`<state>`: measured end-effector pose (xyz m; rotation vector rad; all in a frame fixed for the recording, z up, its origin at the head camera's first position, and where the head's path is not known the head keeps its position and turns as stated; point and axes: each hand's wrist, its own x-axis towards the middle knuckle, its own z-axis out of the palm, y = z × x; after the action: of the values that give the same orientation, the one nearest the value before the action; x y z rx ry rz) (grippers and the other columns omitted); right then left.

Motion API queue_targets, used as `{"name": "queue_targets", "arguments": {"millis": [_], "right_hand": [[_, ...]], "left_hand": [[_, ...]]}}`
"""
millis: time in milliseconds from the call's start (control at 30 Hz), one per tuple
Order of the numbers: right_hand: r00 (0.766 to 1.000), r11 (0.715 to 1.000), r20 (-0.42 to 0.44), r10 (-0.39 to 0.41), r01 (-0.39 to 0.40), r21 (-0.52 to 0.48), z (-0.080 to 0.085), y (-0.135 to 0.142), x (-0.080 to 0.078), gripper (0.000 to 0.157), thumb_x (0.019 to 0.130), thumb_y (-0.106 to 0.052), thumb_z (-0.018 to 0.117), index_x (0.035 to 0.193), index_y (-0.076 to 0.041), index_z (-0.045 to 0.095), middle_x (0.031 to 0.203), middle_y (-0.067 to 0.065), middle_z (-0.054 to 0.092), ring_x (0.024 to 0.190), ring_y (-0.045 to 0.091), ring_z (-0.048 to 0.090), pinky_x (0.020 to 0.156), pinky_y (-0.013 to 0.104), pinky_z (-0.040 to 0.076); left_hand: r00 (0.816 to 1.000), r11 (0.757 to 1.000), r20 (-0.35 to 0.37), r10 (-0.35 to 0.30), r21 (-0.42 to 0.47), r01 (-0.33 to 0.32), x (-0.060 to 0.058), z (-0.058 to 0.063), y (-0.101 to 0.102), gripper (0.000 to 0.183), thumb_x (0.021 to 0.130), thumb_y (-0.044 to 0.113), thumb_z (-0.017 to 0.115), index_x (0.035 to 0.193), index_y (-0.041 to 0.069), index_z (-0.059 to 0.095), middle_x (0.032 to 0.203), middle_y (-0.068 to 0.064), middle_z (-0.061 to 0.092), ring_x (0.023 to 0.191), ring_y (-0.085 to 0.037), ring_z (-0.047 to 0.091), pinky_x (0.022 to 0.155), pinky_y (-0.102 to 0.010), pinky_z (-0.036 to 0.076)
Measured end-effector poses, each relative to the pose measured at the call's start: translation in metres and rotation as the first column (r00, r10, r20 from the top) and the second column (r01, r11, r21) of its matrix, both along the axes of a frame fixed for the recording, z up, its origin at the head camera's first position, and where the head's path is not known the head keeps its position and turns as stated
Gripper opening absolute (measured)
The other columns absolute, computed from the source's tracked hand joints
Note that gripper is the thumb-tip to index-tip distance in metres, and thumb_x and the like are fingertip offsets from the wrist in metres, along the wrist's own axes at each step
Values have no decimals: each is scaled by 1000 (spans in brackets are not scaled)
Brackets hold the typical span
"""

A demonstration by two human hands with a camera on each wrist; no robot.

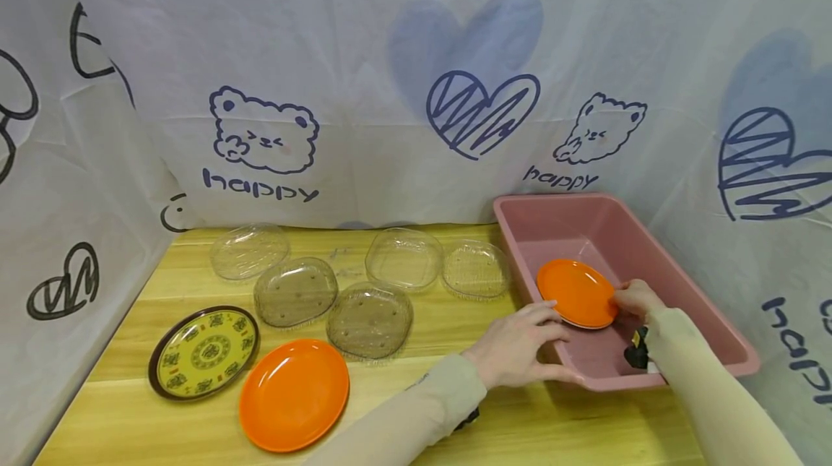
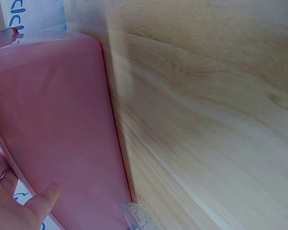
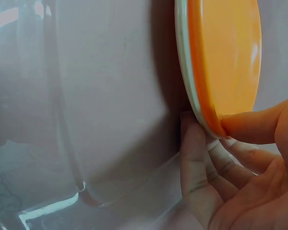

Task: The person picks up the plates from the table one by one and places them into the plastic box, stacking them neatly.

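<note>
In the head view an orange plate point(image 1: 577, 294) lies tilted inside the pink plastic basin point(image 1: 682, 307). My right hand point(image 1: 640, 301) pinches its right edge, thumb on top and fingers beneath. The right wrist view shows a pale layer under the orange rim of the plate point(image 3: 230, 52); whether it is a second plate I cannot tell. My left hand point(image 1: 520, 347) grips the basin's near left wall, with the thumb on the outside and the fingers over the rim, close to the plate's left edge. Part of those fingers is hidden in the left wrist view.
A second orange plate point(image 1: 295, 395) and a yellow patterned plate point(image 1: 204, 352) lie at the table's front left. Several clear and smoky plastic dishes point(image 1: 369, 321) stand between them and the basin. A printed cloth point(image 1: 364, 76) hangs behind.
</note>
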<state>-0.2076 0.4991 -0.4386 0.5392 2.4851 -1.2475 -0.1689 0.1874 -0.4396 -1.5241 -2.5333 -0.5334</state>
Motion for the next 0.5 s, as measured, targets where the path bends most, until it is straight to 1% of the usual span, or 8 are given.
{"name": "queue_targets", "arguments": {"millis": [167,300,500], "right_hand": [[1000,1000,9,-20,21,-21,3,-1,0,10,90,2,54,80,2,58,69,-2,53,62,10,57,61,24,59],[999,999,-2,-44,44,-18,2,0,-1,4,89,2,54,88,6,54,72,0,54,63,12,57,61,25,59],[998,998,5,-69,69,2,0,2,-2,16,90,0,54,100,11,48,77,4,55,65,13,58,62,26,60]], "left_hand": [[1000,1000,5,0,6,0,-1,0,0,57,89,70,60,129,31,67,149,3,53,149,-15,39,117,-27,43],[1000,1000,-1,-4,10,4,-1,0,0,56,88,70,61,128,30,67,148,3,53,149,-15,40,119,-27,40],[1000,1000,-5,-5,10,5,-1,0,0,57,88,70,60,128,30,67,148,3,53,149,-15,40,120,-27,38]]}}
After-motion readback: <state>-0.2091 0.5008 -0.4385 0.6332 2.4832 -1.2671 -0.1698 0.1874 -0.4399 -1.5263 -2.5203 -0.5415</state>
